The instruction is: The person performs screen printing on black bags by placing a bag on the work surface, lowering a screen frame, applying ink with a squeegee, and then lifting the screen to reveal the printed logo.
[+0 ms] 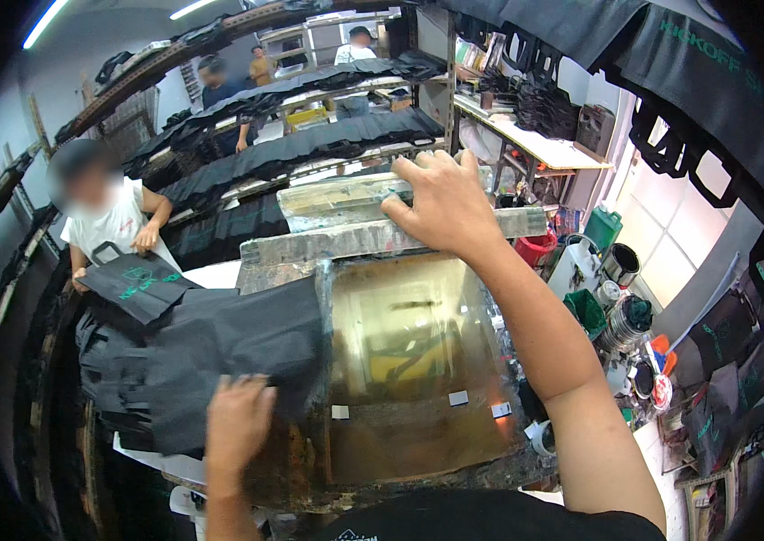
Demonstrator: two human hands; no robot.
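My right hand [443, 200] is stretched out to the far side of the worktable, its fingers bent over the bar of a worn, paint-smeared printing frame [364, 239]. Below the frame is a shiny yellowish-brown printing board [400, 361] with small white tabs near its lower part. My left hand [239, 419] is over the near right edge of a pile of black fabric bags [192, 361], left of the board. Motion smears its fingers, so whether it pinches the fabric is unclear.
At the left a person [102, 194] in a white top holds a black bag with green print [138, 281]. Racks of black bags [247, 171] stand behind; more bags [697, 108] hang upper right. Cans [621, 261], a green jug [603, 225] and a red bucket [535, 248] crowd the right.
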